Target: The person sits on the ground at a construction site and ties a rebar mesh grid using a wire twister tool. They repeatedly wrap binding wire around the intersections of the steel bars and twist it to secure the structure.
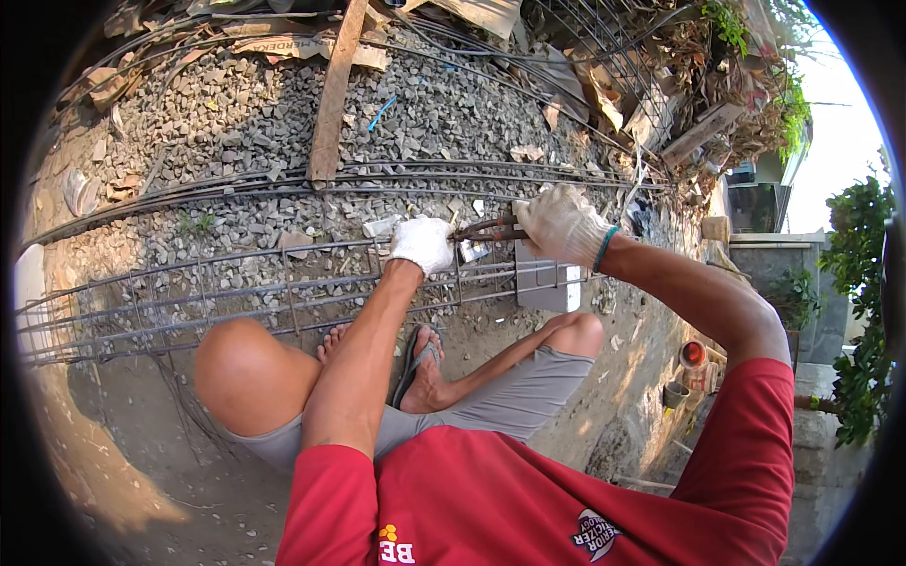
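Note:
My right hand [563,225], in a white knit glove, grips the handles of worn pincers [492,230]. Their jaw end points left and lies against the upper side of a rebar cage [340,281], close to a stirrup. Just left of the jaws, my left hand [422,245], also gloved, is curled over the cage's far bar; its fingertips are hidden beneath it. Long bars and square stirrups form the cage, which stretches across in front of my shins. A pale grey block [548,286] sits under its right part.
Beyond the cage lie crushed gravel [248,113], loose long rebars [425,173] and a wooden plank [336,99]. Steel mesh [630,64] and dry leaves are heaped at the far right. A bucket [676,394] stands on the right. My sandalled foot [425,368] is near the cage.

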A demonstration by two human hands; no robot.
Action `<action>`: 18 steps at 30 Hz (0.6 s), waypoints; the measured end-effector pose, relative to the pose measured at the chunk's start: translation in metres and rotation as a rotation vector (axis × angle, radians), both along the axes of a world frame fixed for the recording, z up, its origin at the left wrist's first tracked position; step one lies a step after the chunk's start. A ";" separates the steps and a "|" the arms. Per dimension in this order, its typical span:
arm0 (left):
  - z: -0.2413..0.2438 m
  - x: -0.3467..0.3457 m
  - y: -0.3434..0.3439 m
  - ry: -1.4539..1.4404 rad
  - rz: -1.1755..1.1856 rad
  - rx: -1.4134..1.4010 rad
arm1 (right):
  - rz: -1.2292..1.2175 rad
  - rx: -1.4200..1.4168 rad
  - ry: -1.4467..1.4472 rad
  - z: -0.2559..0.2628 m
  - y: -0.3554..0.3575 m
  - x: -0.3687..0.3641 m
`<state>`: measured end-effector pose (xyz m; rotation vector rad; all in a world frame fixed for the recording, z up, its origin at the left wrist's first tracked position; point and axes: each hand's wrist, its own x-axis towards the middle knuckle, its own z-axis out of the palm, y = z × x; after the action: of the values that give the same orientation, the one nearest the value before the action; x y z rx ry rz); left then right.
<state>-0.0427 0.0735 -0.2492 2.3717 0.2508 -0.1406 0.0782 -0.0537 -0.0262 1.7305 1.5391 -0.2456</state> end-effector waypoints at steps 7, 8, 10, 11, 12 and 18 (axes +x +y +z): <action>0.012 0.004 0.002 0.106 -0.036 -0.070 | -1.158 -0.224 0.573 0.002 0.005 0.017; 0.015 0.003 0.002 0.097 -0.033 -0.085 | -1.132 -0.219 0.558 0.004 0.004 0.017; 0.014 0.000 0.003 0.071 -0.014 -0.118 | -0.930 -0.183 0.441 0.005 0.005 0.014; 0.014 0.001 0.001 0.056 -0.010 -0.109 | -0.762 -0.151 0.336 0.005 0.003 0.009; 0.012 0.001 0.002 0.046 0.002 -0.097 | -0.585 -0.116 0.235 0.005 0.005 0.001; 0.001 0.002 0.001 -0.155 0.215 -0.357 | -0.006 -0.008 0.049 -0.001 -0.003 -0.006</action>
<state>-0.0412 0.0750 -0.2478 1.9753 0.3711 0.0947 0.0720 -0.0565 -0.0273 1.7348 1.5658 -0.2984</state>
